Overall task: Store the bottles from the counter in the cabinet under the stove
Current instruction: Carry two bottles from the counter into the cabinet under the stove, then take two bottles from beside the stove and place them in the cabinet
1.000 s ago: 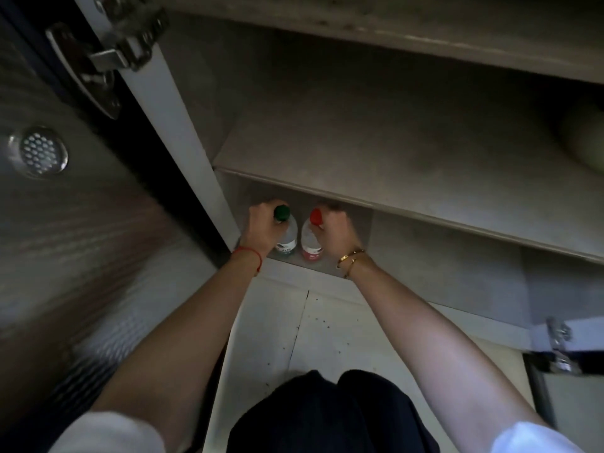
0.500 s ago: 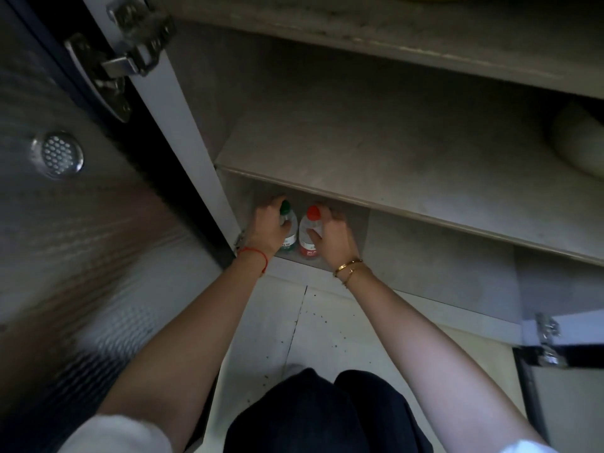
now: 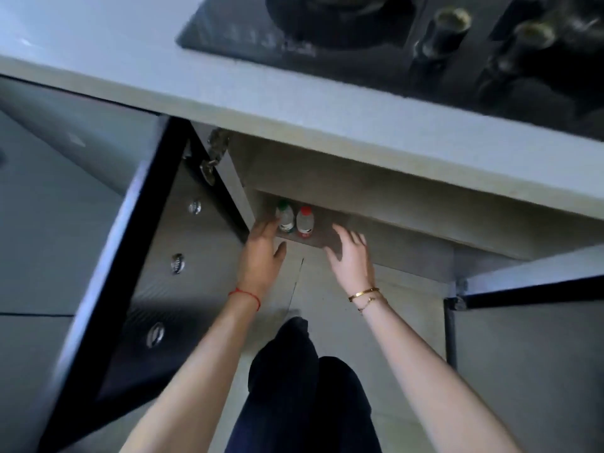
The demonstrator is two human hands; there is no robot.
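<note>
- The left hand [image 3: 261,253] has its fingers [image 3: 266,225] loosely spread and empty; the tips lie just beside the green-capped bottle [image 3: 285,217], whether touching I cannot tell.
- The right hand [image 3: 351,256] is also empty, its fingers [image 3: 354,238] apart, clearly off to the right of the red-capped bottle [image 3: 305,222].
- Both bottles stand upright, long axis vertical, side by side at the left front corner of the cabinet floor [image 3: 327,237], beyond the fingers and slightly above them in the view.
- The left hand is the nearer of the two to the bottles.
- Judged from this, the pair is stored; any more bottles would come from the worktop [image 3: 228,93] above, beside the stove [image 3: 327,31].
- Open room: bare cabinet floor runs rightward from the red cap; the left door [image 3: 108,289] and right door [image 3: 529,282] stand swung out, flanking both arms.
- The shelf edge [image 3: 359,210] overhangs the bottles closely.
</note>
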